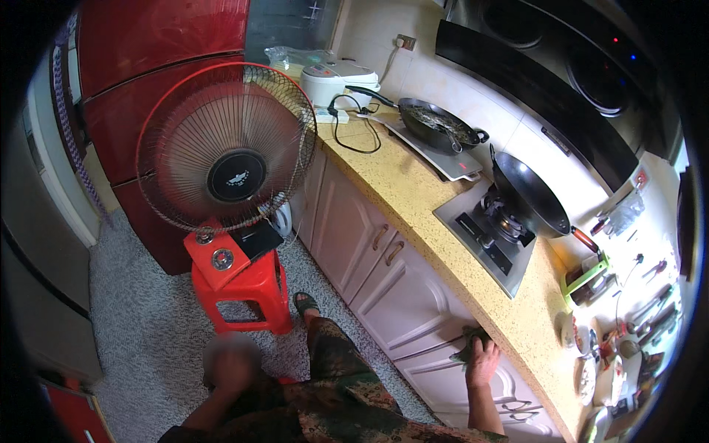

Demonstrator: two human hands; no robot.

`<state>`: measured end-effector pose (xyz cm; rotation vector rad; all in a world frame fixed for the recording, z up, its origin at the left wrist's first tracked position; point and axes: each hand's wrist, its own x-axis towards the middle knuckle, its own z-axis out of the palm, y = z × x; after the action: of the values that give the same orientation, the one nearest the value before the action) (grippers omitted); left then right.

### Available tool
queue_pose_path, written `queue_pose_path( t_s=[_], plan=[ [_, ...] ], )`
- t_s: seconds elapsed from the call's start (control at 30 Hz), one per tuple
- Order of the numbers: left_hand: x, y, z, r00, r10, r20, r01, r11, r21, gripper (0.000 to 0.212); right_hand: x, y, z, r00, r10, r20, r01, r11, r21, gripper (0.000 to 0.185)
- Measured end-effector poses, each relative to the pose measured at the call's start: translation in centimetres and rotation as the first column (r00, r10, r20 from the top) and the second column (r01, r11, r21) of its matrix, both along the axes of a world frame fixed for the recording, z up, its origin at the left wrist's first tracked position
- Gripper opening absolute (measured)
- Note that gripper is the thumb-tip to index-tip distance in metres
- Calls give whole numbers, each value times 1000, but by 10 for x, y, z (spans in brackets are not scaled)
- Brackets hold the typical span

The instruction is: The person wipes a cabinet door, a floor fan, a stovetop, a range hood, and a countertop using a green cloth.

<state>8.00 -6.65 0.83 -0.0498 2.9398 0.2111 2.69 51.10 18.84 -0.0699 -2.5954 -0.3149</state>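
My right hand (pixel 482 360) presses a dark green cloth (pixel 468 343) against the top of a pale pink cabinet door (pixel 451 362), just under the edge of the yellow speckled countertop (pixel 443 243). Blurred at the lower left is my left hand (pixel 231 362), near my knee and the red plastic stool (pixel 243 302); its fingers cannot be made out. My legs in camouflage trousers (pixel 338 360) are bent, and one foot wears a dark slipper (pixel 306 303).
An electric fan (pixel 238 174) with a red base stands on the stool. Along the counter are a white rice cooker (pixel 335 80), a pan (pixel 440 124) on an induction cooker (pixel 437 149), a wok (pixel 529 194) tilted on the gas stove (pixel 471 243), and several bowls (pixel 588 379).
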Motion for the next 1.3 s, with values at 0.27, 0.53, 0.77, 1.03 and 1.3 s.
queue_pose_path(
  t_s=[0.27, 0.53, 0.77, 1.03, 1.3],
  plan=[
    [3, 25, 62, 999, 3, -52, -2, 1000, 12, 38, -17, 3, -79, 989, 60, 135, -50, 996, -72, 20],
    [20, -14, -52, 963, -101, -251, 93, 995, -44, 43, -30, 4, -83, 955, -4, 298, 70, 974, -213, 23],
    [20, -2, 3, 966, -127, -224, 125, 992, -27, 39, 22, 45, -35, 992, -101, -73, 58, 892, -448, 35],
    [15, 1, 33, 921, -228, -317, 221, 974, -57, 33, 7, 37, -19, 971, -225, -77, 180, 907, -380, 33],
    [3, 20, 87, 653, -447, -611, 395, 890, -228, 28, 1, 39, -29, 976, -206, -74, 173, 933, -315, 32]
  ],
)
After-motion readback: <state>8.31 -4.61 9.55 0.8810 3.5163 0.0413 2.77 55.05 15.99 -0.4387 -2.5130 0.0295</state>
